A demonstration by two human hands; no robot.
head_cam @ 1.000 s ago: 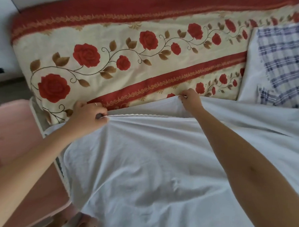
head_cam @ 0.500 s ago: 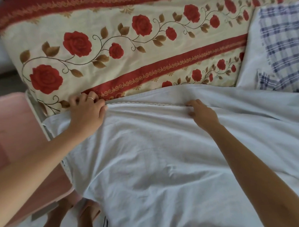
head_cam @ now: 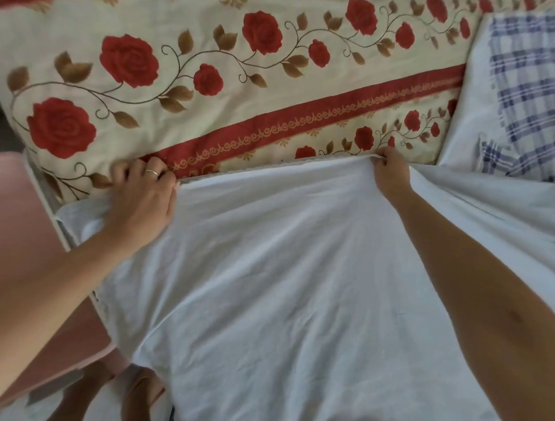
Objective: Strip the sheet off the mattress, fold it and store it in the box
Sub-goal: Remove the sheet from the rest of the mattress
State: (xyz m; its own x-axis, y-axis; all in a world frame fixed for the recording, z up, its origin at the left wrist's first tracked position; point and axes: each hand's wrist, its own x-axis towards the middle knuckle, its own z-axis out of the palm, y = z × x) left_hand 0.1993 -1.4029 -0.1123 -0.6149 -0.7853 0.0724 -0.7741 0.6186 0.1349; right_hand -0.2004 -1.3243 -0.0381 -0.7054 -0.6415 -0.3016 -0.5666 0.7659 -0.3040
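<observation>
Both hands at white sheet's [head_cam: 299, 275] far edge.
Right hand [head_cam: 390, 174] pinched shut on the hem; left hand [head_cam: 143, 195] spread flat, fingers open, pressing it. Rose-print mattress [head_cam: 210, 112] just beyond both grips.

Bed [head_cam: 45, 184] seen from above, with a white metal frame edge at the left. Spread over the near half, a white sheet [head_cam: 282, 290], far hem pulled back. Beyond it, a cream cover [head_cam: 213, 48] printed with red roses and a dark red band. At the far right, a blue-and-white checked cloth [head_cam: 535, 94], touching the sheet.
</observation>
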